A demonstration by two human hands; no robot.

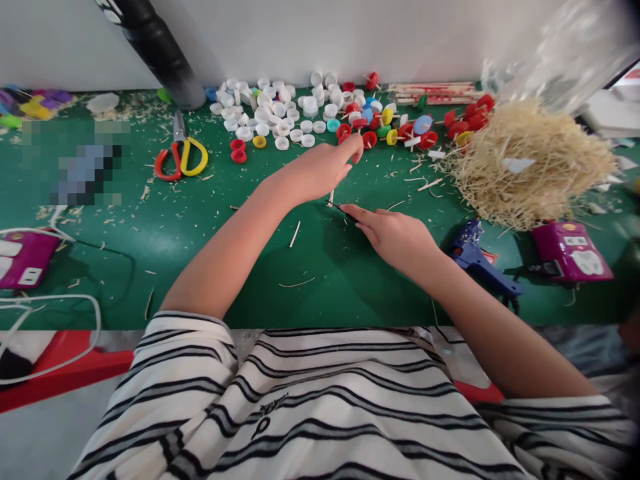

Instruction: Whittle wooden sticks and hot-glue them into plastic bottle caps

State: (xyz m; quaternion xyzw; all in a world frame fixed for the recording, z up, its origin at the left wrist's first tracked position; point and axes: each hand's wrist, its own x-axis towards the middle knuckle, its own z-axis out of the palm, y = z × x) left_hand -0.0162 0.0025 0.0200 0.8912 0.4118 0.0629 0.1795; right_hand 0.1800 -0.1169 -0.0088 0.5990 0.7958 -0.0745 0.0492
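My left hand (327, 165) is over the middle of the green table (260, 267), its fingers bent together near the bottle caps. A short pale stick (331, 196) shows just below those fingers; whether they grip it or something else is hidden. My right hand (393, 235) is closed around a thin dark tool (345, 212), whose tip touches or nearly touches the stick's lower end. Another pale sliver (295, 235) lies on the table left of the tool.
White caps (281, 143), coloured caps and sticks line the back. Scissors (183, 159) and a black bottle (163, 57) are left. Wood shavings (530, 163), a blue glue gun (483, 263) and a purple box (573, 250) are right. Cables and another purple box (30, 259) lie far left.
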